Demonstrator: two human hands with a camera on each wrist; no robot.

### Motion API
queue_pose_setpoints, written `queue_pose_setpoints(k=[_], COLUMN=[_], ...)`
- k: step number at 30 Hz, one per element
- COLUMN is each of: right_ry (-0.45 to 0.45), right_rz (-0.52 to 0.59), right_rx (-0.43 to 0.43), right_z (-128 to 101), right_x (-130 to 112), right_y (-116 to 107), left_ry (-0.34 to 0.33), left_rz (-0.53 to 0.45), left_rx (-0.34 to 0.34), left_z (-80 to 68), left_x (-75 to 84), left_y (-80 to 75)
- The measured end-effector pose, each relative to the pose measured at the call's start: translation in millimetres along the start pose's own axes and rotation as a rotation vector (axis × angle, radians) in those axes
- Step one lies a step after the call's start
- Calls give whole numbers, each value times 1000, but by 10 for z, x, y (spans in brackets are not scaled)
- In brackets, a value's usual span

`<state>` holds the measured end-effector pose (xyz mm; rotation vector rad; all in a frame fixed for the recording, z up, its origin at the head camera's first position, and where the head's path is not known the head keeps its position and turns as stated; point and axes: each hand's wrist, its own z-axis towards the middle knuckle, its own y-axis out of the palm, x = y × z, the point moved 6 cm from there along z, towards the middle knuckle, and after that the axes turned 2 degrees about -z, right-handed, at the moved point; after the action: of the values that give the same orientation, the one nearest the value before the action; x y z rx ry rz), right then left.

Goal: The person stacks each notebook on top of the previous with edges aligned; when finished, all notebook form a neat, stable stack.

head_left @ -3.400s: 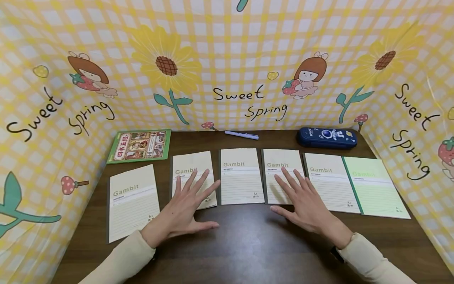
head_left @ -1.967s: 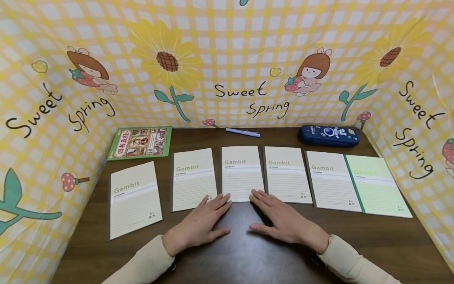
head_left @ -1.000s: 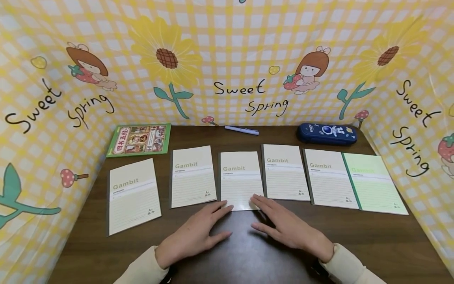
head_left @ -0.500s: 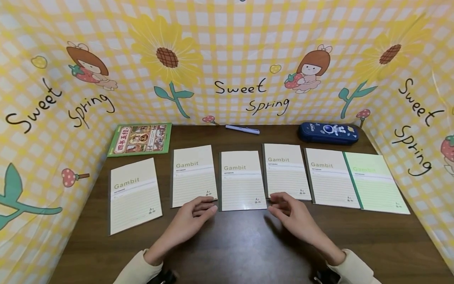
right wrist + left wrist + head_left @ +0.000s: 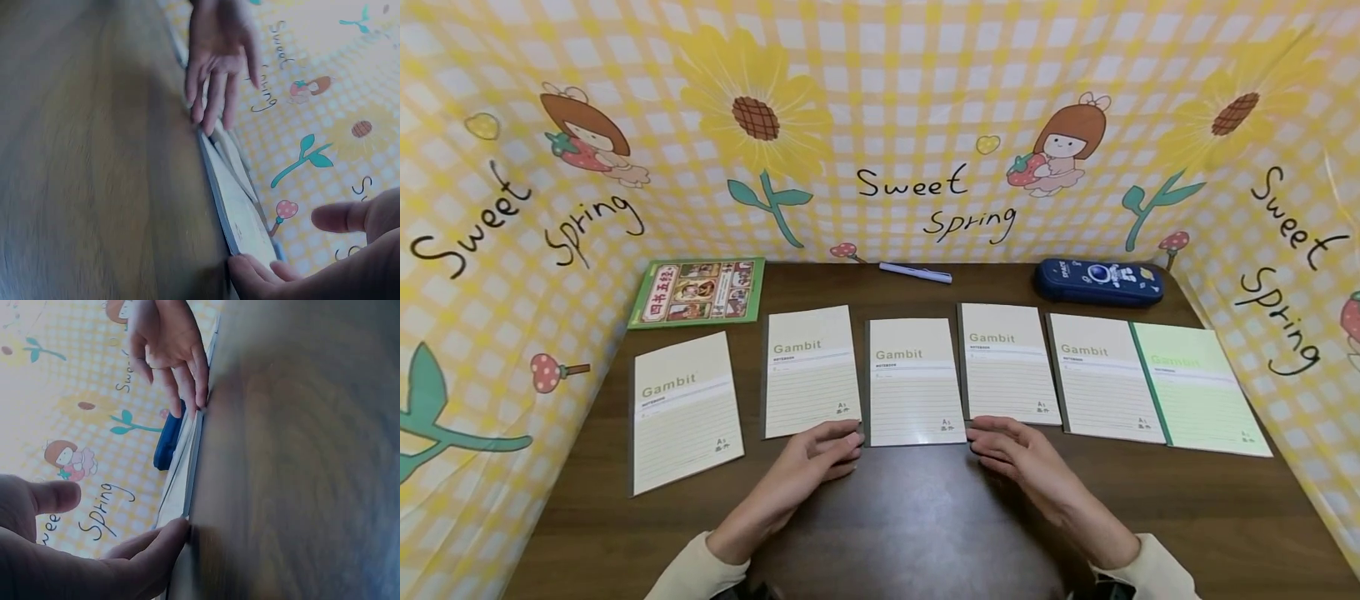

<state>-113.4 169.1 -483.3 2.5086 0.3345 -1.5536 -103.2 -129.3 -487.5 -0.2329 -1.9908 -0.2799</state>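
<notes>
A: Count, left to right?

B: Five cream Gambit notebooks, one green notebook (image 5: 1198, 387); beyond them one picture book (image 5: 698, 292), one pen (image 5: 914, 272), one pencil case (image 5: 1097, 282).

A: Hands?

B: Left hand (image 5: 815, 457) and right hand (image 5: 1018, 450) flank the middle notebook (image 5: 913, 382), flat mid-surface (image 5: 917, 517), lined cover. Curled fingers (image 5: 164, 540) touch its near corners; whether they pinch, cannot tell.

Both hands low and facing — left hand (image 5: 816, 457) and right hand (image 5: 1017, 450) with fingers loosely curled.

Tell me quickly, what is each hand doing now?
Left hand: open, fingers touching the middle notebook at its near-left corner.
Right hand: open, fingers touching its near-right corner.
</notes>
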Motion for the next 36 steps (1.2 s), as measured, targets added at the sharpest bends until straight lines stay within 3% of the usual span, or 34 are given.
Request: queue_pose_setpoints(k=[7,17,24,36], right_ry=[112,27,-6,-20], right_rz=[224,121,91,101], right_rx=[-22,-5,90,42], right_z=[37,138,232,292], right_x=[40,79,25,23], right_y=[-39,-32,-76,-55], left_ry=[-56,-85,-46,-3], left_rz=[-214,-364,-321,-189], left_rx=[6,-46,-34,53], left_z=[10,10,95,225], left_x=[-34,-51,-64,-55], left_y=[-31,-28,-9,8])
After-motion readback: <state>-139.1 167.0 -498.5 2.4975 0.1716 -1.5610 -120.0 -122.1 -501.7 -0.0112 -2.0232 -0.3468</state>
